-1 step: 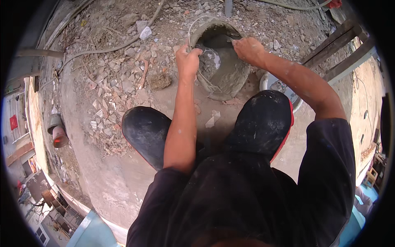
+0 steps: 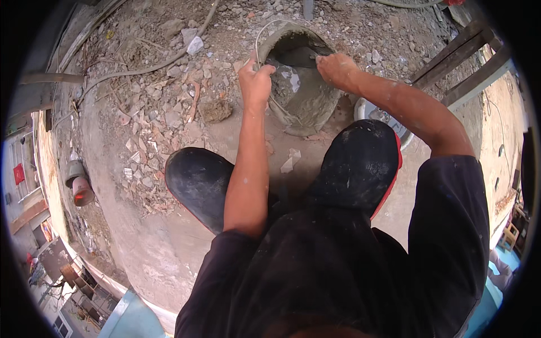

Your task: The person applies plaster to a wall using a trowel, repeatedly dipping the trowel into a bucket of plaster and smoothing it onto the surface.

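A mortar-caked bucket (image 2: 321,108) leans tilted on the ground in front of me, its mouth turned toward the far side. Wet grey mortar lies inside, with a pale shiny patch on the wall. My left hand (image 2: 256,84) grips the left side of the rim, near the thin wire handle (image 2: 258,42). At the right of the mouth my right hand (image 2: 337,69) is closed around what looks like a trowel (image 2: 307,55); its grey blade reaches into the bucket, and the fist hides the handle.
Rubble (image 2: 155,132) and broken tile cover the ground at left and beyond. A hose (image 2: 135,70) crosses it. A white pail (image 2: 360,107) stands behind my right knee (image 2: 358,160). Wooden beams (image 2: 456,56) stick in at right; a reddish pot (image 2: 83,191) lies far left.
The pale patch inside the bucket looks smaller and the bucket's inner side shows slightly differently. Both hands keep nearly the same place and grip.
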A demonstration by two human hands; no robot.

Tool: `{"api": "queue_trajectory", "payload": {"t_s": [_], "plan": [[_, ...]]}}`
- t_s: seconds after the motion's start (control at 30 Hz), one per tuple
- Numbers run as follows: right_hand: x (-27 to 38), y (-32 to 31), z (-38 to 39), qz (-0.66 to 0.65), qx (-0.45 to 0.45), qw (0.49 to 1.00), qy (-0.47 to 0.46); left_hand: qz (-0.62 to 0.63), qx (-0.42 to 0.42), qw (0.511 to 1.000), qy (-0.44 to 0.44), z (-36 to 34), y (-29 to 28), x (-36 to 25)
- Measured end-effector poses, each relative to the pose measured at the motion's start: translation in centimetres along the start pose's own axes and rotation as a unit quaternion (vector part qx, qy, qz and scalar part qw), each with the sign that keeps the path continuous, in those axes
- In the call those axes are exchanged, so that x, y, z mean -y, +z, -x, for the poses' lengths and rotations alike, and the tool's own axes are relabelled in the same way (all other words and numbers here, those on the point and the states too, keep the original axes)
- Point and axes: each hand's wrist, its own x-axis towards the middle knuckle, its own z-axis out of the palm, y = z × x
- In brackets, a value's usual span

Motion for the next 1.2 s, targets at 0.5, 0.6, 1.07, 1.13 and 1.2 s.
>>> {"api": "queue_trajectory", "payload": {"t_s": [0.5, 0.6, 1.07, 1.13, 1.2], "plan": [[7.2, 4.6, 1.7, -0.725, 0.257, 0.638, 0.032, 0.096, -0.052, 0.994, -0.029, -1.9, -5.0, 4.9], [7.5, 5.0, 2.2, -0.811, 0.271, 0.517, 0.046, 0.054, -0.01, 0.998, -0.025, -1.7, -4.9, 3.9], [4.0, 4.0, 2.3, -0.095, -0.044, 0.994, -0.024, 0.03, -0.011, 0.998, -0.058, -3.1, -2.6, 2.0], [3.7, 2.3, 3.8, -0.074, -0.035, 0.993, -0.082, 0.044, -0.035, 0.997, -0.059, -2.3, -2.2, 1.4], [2.6, -1.0, 4.5, -0.09, 0.048, 0.989, -0.108, 0.044, -0.064, 0.995, -0.06, -2.3, -2.8, 2.1]]}}
